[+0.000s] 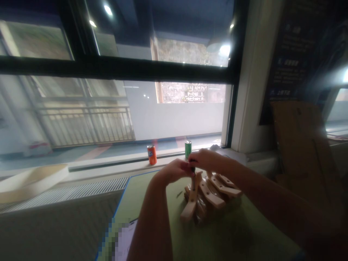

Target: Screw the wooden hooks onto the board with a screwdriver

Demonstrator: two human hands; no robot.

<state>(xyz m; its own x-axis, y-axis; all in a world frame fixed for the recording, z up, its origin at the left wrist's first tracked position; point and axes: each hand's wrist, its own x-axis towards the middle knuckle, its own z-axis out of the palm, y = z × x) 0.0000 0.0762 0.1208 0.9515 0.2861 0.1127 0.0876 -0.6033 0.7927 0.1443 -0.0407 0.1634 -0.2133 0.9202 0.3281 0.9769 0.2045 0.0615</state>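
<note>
My right hand (202, 159) is closed around the top of a dark-handled screwdriver (193, 169), held nearly upright. My left hand (175, 169) pinches in beside it, its fingertips at the handle just under my right fingers. The thin shaft points down onto the nearest of several pale, bent wooden pieces (192, 197) with dark round holes. Whether its tip sits in a screw is too small to tell. More bent wooden pieces (210, 194) lie in a row to the right, with clear plastic wrap (200, 208) between them. A small thin metal bit (179, 194) lies to the left.
The green tabletop (146, 185) has a blue edge and stands against a window sill. An orange can (152, 154) and a green can (188, 149) stand on the sill. Paper (123, 239) lies by my left forearm. Cardboard (299, 141) leans at the right.
</note>
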